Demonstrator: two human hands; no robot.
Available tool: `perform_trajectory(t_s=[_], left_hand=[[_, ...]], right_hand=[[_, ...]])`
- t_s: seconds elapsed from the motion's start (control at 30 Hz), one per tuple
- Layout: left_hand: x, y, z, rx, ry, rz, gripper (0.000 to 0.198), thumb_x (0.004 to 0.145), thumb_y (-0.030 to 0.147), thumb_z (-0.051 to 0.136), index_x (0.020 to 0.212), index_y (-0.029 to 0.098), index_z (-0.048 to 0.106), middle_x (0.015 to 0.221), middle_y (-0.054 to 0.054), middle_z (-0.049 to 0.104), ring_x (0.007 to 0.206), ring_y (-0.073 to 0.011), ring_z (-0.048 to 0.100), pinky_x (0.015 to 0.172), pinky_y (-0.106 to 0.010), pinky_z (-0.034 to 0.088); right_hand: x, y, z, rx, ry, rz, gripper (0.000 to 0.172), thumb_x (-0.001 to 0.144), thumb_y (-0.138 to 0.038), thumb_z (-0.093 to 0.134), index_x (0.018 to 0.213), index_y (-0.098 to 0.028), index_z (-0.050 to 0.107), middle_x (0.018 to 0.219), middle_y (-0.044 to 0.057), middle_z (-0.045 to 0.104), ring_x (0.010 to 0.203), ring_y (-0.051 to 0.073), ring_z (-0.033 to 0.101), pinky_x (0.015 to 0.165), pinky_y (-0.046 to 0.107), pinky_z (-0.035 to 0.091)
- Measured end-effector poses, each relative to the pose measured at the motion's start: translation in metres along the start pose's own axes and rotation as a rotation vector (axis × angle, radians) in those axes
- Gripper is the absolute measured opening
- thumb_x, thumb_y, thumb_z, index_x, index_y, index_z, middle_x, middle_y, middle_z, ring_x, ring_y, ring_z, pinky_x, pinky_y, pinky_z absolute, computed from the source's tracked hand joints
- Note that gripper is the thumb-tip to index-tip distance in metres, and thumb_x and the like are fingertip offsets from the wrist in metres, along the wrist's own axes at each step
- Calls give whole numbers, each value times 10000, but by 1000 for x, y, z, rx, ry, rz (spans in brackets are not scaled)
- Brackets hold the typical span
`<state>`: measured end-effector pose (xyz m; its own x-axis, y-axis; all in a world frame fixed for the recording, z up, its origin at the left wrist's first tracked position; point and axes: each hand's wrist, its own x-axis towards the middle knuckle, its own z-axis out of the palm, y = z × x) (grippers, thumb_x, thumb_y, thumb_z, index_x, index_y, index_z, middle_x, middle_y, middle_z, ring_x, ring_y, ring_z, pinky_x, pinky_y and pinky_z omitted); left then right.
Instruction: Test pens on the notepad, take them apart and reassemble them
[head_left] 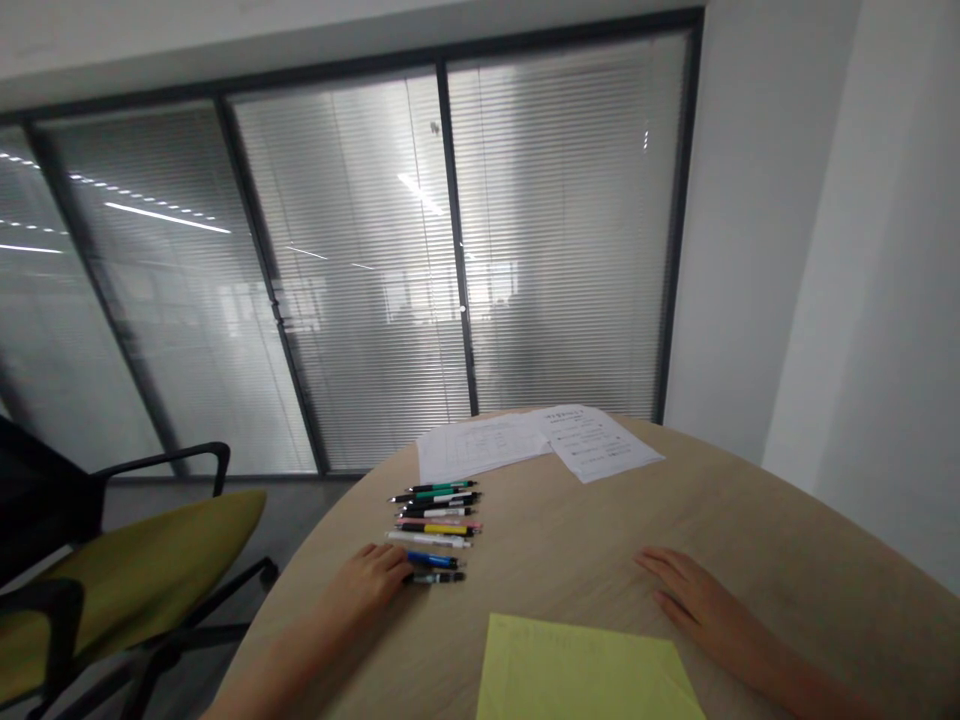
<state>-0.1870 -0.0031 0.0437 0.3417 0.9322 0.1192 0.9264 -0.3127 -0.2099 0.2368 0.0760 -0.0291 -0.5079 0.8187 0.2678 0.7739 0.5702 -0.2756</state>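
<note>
My left hand rests on the table with its fingers curled together over the left ends of the two nearest pens. Its fingertips close on a dark grey and black pen, and the blue pen lies right against them. Above these, several more pens lie side by side in a column: a white pen, a yellow and black pen, and black and green ones. On the right, my right hand lies on the tabletop, fingers stretched out and thumb apart, holding nothing.
A yellow sheet of paper lies at the near edge of the round wooden table. Printed white sheets overlap at the far side. A chair with a yellow-green seat stands left, before a glass partition with blinds.
</note>
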Motion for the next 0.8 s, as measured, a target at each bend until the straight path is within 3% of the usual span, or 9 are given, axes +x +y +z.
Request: perform_trajectory(t_s=[0.1, 0.43, 0.6, 0.7, 0.8], left_hand=[[9, -1, -4, 91, -62, 20, 265, 808, 121, 398, 885, 197, 641, 917, -59, 644, 854, -232, 579, 778, -359, 422], [15, -3, -2, 108, -13, 5, 226, 786, 107, 446, 901, 195, 621, 928, -53, 637, 886, -215, 576, 792, -341, 430], [3, -5, 1, -3, 133, -46, 383, 770, 246, 502, 1149, 192, 495, 1215, -81, 509, 1079, -228, 484, 906, -364, 380], [-4, -8, 6, -47, 97, -36, 555, 792, 406, 471, 1273, 150, 365, 1320, -124, 378, 1189, -248, 369, 966, -386, 312], [-8, -12, 15, -96, 22, -29, 606, 829, 498, 361, 1318, 146, 290, 1355, -126, 298, 1232, -247, 292, 987, -399, 270]], right_hand=[[-1, -2, -2, -1, 4, -1, 420, 809, -272, 345, 1189, -174, 496, 1205, 90, 511, 1113, 206, 448, 974, 388, 337], [-2, 3, 4, 9, 39, -10, 399, 819, -287, 350, 1168, -183, 514, 1191, 90, 520, 1103, 202, 457, 969, 375, 345], [-2, 3, 3, 16, 51, -18, 399, 824, -289, 346, 1174, -187, 509, 1194, 90, 517, 1101, 199, 460, 967, 380, 347], [-2, 2, 2, 19, 57, -33, 396, 823, -297, 347, 1168, -199, 515, 1181, 86, 529, 1091, 202, 468, 959, 383, 355], [-2, 3, 3, 12, 59, -26, 398, 818, -288, 349, 1168, -198, 516, 1182, 86, 529, 1087, 207, 472, 958, 389, 356]])
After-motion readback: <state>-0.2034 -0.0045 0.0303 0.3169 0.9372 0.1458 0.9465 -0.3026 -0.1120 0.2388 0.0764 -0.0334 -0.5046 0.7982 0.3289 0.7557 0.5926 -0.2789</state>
